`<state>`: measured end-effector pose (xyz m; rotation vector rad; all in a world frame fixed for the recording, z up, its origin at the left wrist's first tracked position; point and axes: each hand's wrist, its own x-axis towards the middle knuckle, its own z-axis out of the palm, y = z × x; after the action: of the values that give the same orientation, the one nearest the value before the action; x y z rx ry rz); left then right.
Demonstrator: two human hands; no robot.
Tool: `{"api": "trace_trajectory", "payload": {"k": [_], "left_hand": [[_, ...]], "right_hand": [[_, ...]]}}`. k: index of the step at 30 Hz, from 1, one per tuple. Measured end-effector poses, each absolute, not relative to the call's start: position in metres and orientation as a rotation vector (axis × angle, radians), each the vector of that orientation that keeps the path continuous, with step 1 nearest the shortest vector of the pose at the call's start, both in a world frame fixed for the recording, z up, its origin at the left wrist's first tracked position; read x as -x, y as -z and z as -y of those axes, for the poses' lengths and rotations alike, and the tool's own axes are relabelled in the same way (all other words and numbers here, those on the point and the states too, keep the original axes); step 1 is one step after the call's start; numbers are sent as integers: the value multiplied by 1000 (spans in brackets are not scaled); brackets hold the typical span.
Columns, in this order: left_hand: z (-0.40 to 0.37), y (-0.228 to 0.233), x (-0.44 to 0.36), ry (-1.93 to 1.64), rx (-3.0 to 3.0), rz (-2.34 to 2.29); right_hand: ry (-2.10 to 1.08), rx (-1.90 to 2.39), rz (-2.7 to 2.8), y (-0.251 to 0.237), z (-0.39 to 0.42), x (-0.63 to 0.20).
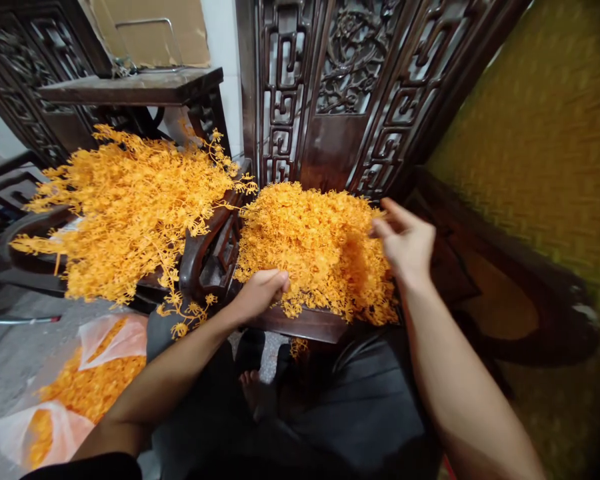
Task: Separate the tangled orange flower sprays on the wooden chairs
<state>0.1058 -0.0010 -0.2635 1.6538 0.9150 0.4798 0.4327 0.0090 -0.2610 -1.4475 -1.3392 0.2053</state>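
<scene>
Unbagged orange heaps: two
Left hand: one
Right hand: one
Side table: one
Cardboard panel: one
Bare foot: one

Both bare forearms stretch forward, the left hand low and curled with its thumb uppermost, the right hand farther out, its forefinger extended and thumb pointing inward.

The left hand touches the front of an orange sprig heap — the right hand at its right edge.
</scene>
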Motion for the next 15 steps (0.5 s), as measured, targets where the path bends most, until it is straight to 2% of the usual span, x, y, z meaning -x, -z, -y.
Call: {"api": "trace_trajectory", "payload": {"k": [3,7,9,12,15], "left_hand": [[3,256,-106,-539,-1742,-844],[5,247,-101,-395,-1920,-595],[6,247,-98,-339,-1939,-508],[4,250,-95,-352,-1914,-468],[2,254,-96,-371,-1857,-515]], "right_hand": [[-129,1555,1558,268,-14,-406],[-49,1381,1719,247,-4,-369],[-264,1212,1749,233,8,-358],[-783,920,2004,222,26,-344],[-867,898,2159,221,35,-329]]}}
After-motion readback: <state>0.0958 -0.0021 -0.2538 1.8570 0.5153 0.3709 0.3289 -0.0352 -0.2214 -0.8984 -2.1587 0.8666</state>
